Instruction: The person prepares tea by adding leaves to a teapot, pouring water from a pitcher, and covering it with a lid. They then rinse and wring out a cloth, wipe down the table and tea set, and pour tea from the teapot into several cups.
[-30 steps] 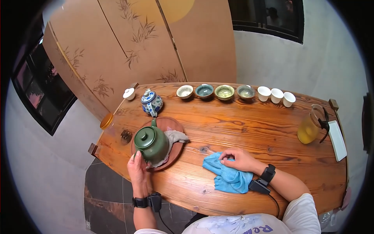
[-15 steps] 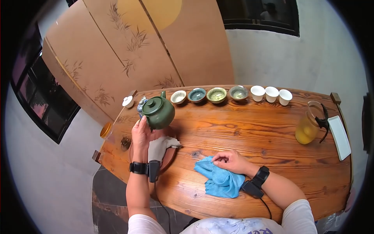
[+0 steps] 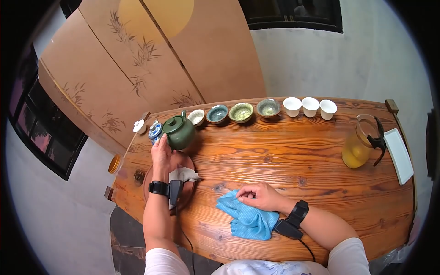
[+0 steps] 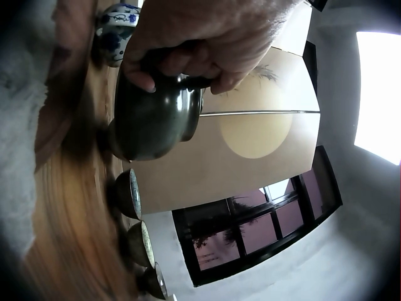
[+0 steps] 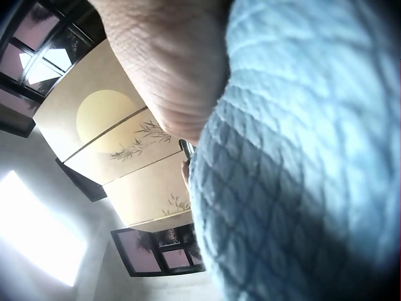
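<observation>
My left hand [image 3: 160, 155] grips the handle of a green lidded teapot [image 3: 179, 134], holding it raised beyond a round brown tray [image 3: 190, 161], spout pointing away. In the left wrist view the fingers curl round the handle of the dark teapot [image 4: 153, 122], which hangs near the row of bowls. A pale bowl [image 3: 196, 117] stands just right of the spout. A grey cloth [image 3: 184, 175] lies on the tray, partly hidden by the wrist camera. My right hand [image 3: 260, 197] rests on a crumpled blue cloth [image 3: 250, 222], fingers loosely curled.
Along the far edge stand a blue bowl [image 3: 217, 114], a green bowl [image 3: 241, 112], a grey bowl [image 3: 268, 108] and white cups [image 3: 310, 106]. A blue-and-white pot [image 3: 155, 130] sits partly behind the teapot. A glass pitcher [image 3: 356, 149] and a white tray [image 3: 398, 156] stand right.
My left hand has lifted the teapot off the tray and carried it forward towards the bowls, then slightly lower. My right hand has stayed on the blue cloth; the head view has shifted.
</observation>
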`<action>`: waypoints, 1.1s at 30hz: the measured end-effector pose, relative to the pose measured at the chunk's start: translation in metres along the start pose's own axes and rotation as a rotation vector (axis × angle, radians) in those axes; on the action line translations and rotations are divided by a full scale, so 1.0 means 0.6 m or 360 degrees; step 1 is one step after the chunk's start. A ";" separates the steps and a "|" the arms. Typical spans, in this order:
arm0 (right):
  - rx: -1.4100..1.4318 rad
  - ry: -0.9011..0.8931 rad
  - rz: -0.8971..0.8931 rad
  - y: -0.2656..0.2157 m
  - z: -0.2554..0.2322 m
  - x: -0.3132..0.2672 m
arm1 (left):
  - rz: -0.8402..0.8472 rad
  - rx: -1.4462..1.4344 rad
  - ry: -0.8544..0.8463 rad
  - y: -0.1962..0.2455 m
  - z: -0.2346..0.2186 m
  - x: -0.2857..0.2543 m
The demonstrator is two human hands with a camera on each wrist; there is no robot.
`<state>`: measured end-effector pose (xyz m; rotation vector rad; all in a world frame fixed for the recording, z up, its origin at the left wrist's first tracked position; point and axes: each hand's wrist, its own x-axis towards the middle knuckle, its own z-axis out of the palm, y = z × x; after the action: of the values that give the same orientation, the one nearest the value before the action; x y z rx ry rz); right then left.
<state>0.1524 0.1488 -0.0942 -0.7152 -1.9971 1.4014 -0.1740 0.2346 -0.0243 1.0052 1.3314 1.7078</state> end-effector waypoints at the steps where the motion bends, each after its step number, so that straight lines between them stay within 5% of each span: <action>1: -0.0031 0.0000 -0.0005 0.001 0.000 0.000 | -0.0004 0.0004 -0.0003 0.000 0.000 0.003; 22: -0.0063 0.0083 -0.0109 -0.003 0.001 -0.002 | -0.0039 0.0103 -0.0071 0.010 0.017 0.006; 33: -0.0080 0.0118 -0.0150 0.001 0.003 -0.002 | -0.0020 0.0026 -0.0390 0.012 0.061 -0.008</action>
<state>0.1517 0.1469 -0.0954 -0.6764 -1.9880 1.2563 -0.1395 0.2434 -0.0120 1.1718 1.1913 1.5115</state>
